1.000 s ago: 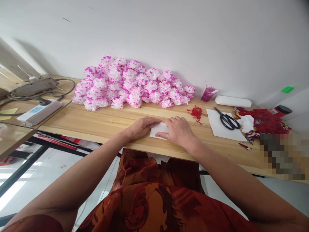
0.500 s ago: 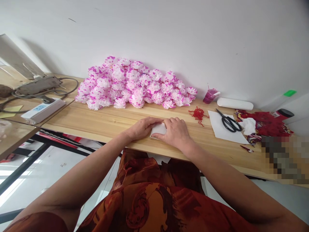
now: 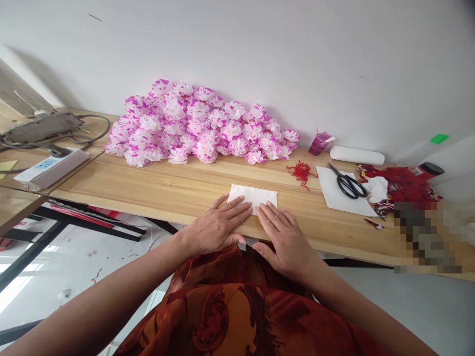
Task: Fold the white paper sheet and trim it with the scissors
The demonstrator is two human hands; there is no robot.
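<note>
Craft workbench: paper flowers (image 3: 200,123), scissors (image 3: 347,182), thread scraps (image 3: 301,172).

White paper (image 3: 256,195), pink-and-white speckled flowers (image 3: 196,126), black scissors (image 3: 348,184), red threads (image 3: 301,172).

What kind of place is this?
Probably a small craft workbench for paper flowers: a heap of pink-and-white paper flowers against the wall, black scissors, and white folded paper under both hands.

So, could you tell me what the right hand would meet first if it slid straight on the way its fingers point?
The right hand points up and slightly left, already touching the white paper. Beyond that comes bare wooden table, then probably the paper flower pile.
</note>
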